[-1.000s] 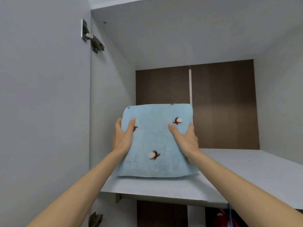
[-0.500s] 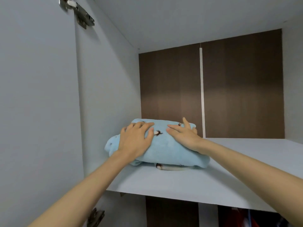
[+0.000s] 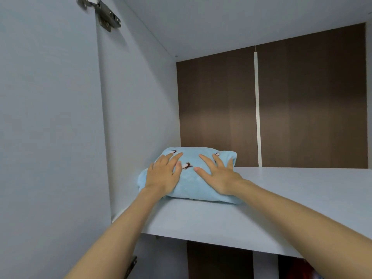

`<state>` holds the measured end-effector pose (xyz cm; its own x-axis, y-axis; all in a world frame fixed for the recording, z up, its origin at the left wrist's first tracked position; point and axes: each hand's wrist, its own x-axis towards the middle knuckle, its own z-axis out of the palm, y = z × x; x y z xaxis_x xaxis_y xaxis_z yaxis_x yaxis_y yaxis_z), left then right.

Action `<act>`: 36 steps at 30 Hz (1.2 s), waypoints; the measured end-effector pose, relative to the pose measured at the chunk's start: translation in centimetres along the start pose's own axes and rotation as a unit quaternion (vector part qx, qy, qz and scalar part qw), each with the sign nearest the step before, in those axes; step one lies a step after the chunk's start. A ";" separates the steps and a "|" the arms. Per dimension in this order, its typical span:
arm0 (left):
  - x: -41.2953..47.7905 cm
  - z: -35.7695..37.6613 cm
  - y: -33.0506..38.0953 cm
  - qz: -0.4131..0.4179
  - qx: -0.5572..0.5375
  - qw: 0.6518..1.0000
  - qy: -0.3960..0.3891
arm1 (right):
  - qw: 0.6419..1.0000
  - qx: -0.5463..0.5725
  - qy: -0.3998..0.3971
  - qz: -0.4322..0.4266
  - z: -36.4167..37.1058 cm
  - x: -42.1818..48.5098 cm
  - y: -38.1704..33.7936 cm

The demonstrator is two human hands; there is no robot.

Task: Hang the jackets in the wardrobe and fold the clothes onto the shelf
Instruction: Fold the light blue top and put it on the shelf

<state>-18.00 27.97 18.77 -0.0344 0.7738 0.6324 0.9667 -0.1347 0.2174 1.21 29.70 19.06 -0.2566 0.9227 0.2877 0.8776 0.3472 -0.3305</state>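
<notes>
Left back corner of shelf (image 3: 291, 198): taken up by folded blue cloth (image 3: 189, 188), close to side wall (image 3: 136, 107); gap to back panel (image 3: 217, 107) not readable.
Top of cloth: covered by left hand (image 3: 164, 176) and right hand (image 3: 218, 175), both flat with fingers spread; forearms across front edge.
Right of cloth: bare shelf from front edge to back panel, out to right edge.
Overhead: top panel (image 3: 221, 21) well above cloth.
Left front: open door (image 3: 46, 137), hinge (image 3: 100, 13) jutting in at upper corner.

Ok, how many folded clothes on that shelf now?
1: the blue garment at the left end of the shelf, under left hand and right hand. More may be offscreen.
</notes>
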 end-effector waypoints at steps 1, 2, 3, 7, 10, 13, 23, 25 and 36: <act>-0.1 -0.1 0.1 -0.001 0.003 1.000 -0.004 | 1.000 -0.015 -0.004 0.003 -0.3 -0.2 0.1; -0.2 -0.3 0.1 -0.003 0.004 1.000 -0.014 | 0.999 -0.032 -0.007 0.009 -0.6 -0.5 0.1; -0.3 -0.6 0.2 -0.006 0.005 1.000 -0.029 | 0.999 -0.045 -0.007 0.014 -0.9 -0.8 0.1; -0.9 -1.9 0.6 -0.013 0.019 0.997 -0.075 | 0.995 -0.097 0.022 0.002 -1.8 -2.6 -0.5; -1.5 -3.0 1.3 -0.001 0.011 0.998 -0.065 | 0.977 -0.183 0.084 -0.065 -3.2 -4.5 -1.0; -2.4 -4.2 2.7 0.025 -0.027 0.999 -0.019 | 0.965 -0.204 0.122 -0.108 -5.1 -6.4 -1.2; -9.2 -7.0 8.7 0.112 -0.220 0.967 0.056 | 0.959 0.108 0.260 -0.032 -6.2 -17.3 0.4; -10.7 -7.0 9.8 0.132 -0.239 0.961 0.045 | 0.954 0.110 0.280 -0.012 -5.9 -19.9 1.0; -20.8 -9.5 17.0 0.229 -0.339 0.913 0.014 | 0.947 0.043 0.308 0.076 -7.7 -36.2 1.7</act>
<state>-3.26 3.71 16.40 0.3175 0.5255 0.7894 0.5037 -0.7987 0.3291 15.13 -4.37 15.06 0.1783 0.6992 0.6923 0.8420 0.2556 -0.4750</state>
